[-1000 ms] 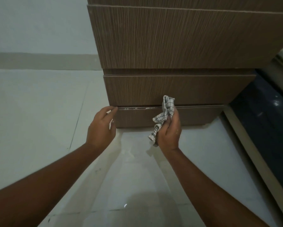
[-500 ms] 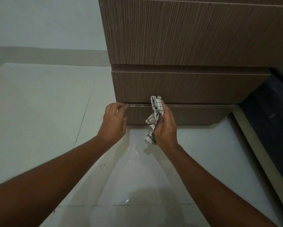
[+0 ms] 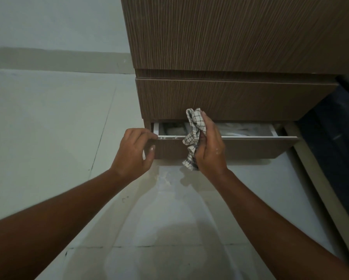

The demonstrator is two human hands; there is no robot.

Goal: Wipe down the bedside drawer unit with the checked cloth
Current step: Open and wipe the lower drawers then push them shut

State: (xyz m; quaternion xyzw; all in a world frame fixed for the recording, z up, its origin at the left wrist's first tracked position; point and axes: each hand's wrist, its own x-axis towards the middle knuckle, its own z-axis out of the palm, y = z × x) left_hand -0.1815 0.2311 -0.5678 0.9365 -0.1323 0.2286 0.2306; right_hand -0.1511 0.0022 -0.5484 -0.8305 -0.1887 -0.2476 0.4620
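The brown wood-grain bedside drawer unit [image 3: 230,37] fills the upper right. Its bottom drawer [image 3: 250,147] stands pulled out a little, showing pale contents inside. My left hand [image 3: 133,152] grips the top edge of that drawer front at its left corner, fingers hooked over the lip. My right hand [image 3: 207,146] holds the bunched white checked cloth [image 3: 193,134] in front of the drawer's top edge, near its middle; the cloth's tail hangs down past the drawer front.
Pale floor tiles [image 3: 48,128] spread to the left and toward me, with a grey skirting along the wall [image 3: 48,57]. A dark bed base with a light frame edge [image 3: 331,148] runs along the right side of the unit.
The bottom drawer has slid out from shut to partly open under my left hand. My right hand with the cloth stayed at the drawer's top edge. The view has moved closer.
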